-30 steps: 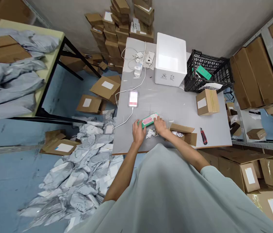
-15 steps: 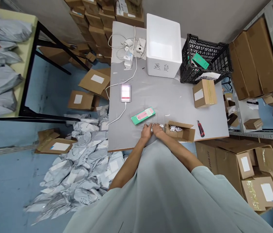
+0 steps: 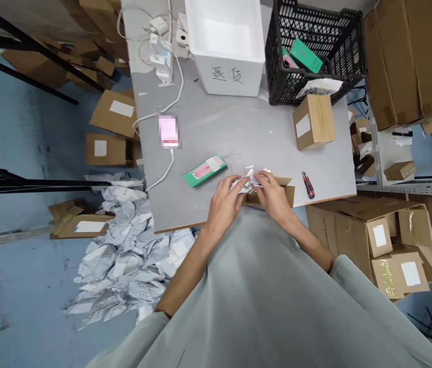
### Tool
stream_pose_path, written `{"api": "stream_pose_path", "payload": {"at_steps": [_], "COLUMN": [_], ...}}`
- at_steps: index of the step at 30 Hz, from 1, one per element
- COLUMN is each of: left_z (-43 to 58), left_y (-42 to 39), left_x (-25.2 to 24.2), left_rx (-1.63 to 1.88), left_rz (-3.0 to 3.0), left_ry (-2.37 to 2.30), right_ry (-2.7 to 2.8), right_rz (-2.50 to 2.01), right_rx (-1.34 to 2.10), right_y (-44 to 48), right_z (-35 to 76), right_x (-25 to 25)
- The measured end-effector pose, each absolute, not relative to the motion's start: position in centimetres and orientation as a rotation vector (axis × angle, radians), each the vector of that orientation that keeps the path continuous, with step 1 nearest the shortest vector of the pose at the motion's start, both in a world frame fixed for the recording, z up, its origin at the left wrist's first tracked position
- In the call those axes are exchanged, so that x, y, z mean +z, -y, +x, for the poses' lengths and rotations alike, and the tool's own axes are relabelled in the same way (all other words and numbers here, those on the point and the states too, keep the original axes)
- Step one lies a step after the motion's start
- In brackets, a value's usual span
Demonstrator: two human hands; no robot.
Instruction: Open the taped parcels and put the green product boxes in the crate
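My left hand (image 3: 225, 197) and my right hand (image 3: 273, 195) are together at the near edge of the grey table (image 3: 208, 122), both closed on a crumpled white paper (image 3: 252, 177). They hold it over an open small cardboard box (image 3: 287, 190), most of which my right hand hides. A green and pink flat box (image 3: 204, 170) lies on the table just left of my left hand, untouched.
A phone (image 3: 168, 131) on a white cable, a sealed carton (image 3: 313, 121), a red utility knife (image 3: 308, 184), a white foam box (image 3: 225, 46) and a black crate (image 3: 313, 48) share the table. Grey mailer bags (image 3: 123, 255) litter the floor left; cartons (image 3: 372, 240) stand right.
Both hands left the green and pink box, picked up the crumpled paper and brought it right, over the open small box. The camera tilted down and closer.
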State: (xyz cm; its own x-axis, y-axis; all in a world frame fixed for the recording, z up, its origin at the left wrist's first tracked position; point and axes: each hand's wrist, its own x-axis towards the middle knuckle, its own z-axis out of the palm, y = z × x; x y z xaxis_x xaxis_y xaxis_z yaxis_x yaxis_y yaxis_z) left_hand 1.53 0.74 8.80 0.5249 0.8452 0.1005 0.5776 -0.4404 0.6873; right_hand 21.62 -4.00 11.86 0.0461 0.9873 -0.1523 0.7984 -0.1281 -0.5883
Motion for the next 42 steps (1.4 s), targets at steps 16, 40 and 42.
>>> {"api": "stream_pose_path", "payload": {"at_steps": [16, 40, 42], "left_z": [6.8, 5.2, 5.0], "left_y": [-1.3, -3.3, -3.2], "left_x": [2.8, 0.4, 0.6], "left_rx": [0.371, 0.227, 0.231], "left_rz": [2.131, 1.537, 1.557], "left_ry": [-1.085, -1.561, -1.562], "right_ry": [1.506, 1.477, 1.525], "right_rz": [-2.141, -2.432, -2.44], "right_rx": [1.006, 0.916, 0.887], "right_y": [9.9, 4.9, 4.4], "right_z": [30.5, 34.2, 33.5], "right_x": [4.8, 4.6, 4.7]}}
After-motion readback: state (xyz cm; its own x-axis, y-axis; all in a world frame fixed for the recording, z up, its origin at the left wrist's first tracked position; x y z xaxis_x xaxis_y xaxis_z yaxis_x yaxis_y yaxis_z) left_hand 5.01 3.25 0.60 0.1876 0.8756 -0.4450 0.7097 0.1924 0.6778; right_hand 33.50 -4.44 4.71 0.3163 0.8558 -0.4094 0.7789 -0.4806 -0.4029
